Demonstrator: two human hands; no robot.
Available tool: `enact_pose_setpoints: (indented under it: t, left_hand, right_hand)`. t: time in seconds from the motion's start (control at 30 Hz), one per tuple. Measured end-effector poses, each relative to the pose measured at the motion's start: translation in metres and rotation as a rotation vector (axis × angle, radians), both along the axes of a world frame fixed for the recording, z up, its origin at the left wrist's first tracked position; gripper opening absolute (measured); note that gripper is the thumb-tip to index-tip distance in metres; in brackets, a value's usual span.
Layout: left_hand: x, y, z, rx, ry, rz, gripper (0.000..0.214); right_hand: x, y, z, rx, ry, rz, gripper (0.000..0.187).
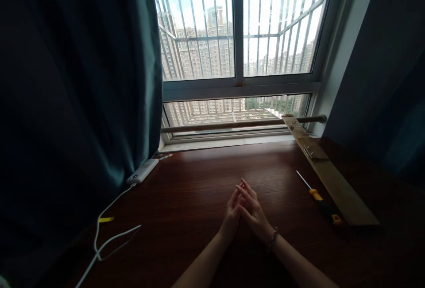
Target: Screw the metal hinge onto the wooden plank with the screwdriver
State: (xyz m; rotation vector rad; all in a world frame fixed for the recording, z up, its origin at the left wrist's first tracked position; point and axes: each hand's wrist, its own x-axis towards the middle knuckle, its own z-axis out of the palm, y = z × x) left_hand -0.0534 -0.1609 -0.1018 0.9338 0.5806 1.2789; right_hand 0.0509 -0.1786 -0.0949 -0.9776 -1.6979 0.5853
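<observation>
My left hand (231, 213) and my right hand (254, 212) rest together on the dark wooden table (186, 199), fingers overlapping and slightly spread. Neither holds anything. A beaded bracelet (273, 238) sits on my right wrist. Nearest to my right hand lies a screwdriver (318, 199) with a yellow and black handle, its metal tip pointing away to the upper left. Beside it a long wooden board (335, 181) runs diagonally from the window to the near right, with small metal screws (308, 150) on its far part.
A white power bank (142, 171) lies at the left by the dark curtain (76, 79), its white cable (106, 235) trailing toward me. A small yellow tag (106, 219) lies near the cable. A wooden rod (239, 124) lies along the barred window (237, 26).
</observation>
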Motion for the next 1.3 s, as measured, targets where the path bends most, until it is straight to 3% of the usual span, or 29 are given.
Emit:
enact_pose_setpoints:
  t: [0.17,0.4,0.83,1.13,1.3]
  left_hand:
    - [0.0,0.0,0.001,0.069,0.088,0.024,0.05]
    - [-0.003,-0.01,0.006,0.076,0.224,-0.075,0.037]
    - [-0.007,0.0,0.011,0.203,0.404,-0.151,0.025]
    - [-0.006,0.011,-0.009,0.336,0.341,-0.148,0.031]
    - [-0.004,0.006,-0.005,0.289,0.294,-0.108,0.029]
  right_hand:
    - [-0.006,0.004,-0.013,-0.046,0.062,0.105,0.054]
    - [-0.003,-0.009,0.002,-0.114,-0.018,0.313,0.054]
    - [-0.003,-0.004,0.004,-0.166,-0.057,0.255,0.047]
    - [-0.004,0.0,0.001,-0.153,-0.059,0.26,0.044]
    - [-0.004,0.0,0.0,-0.147,-0.071,0.273,0.043]
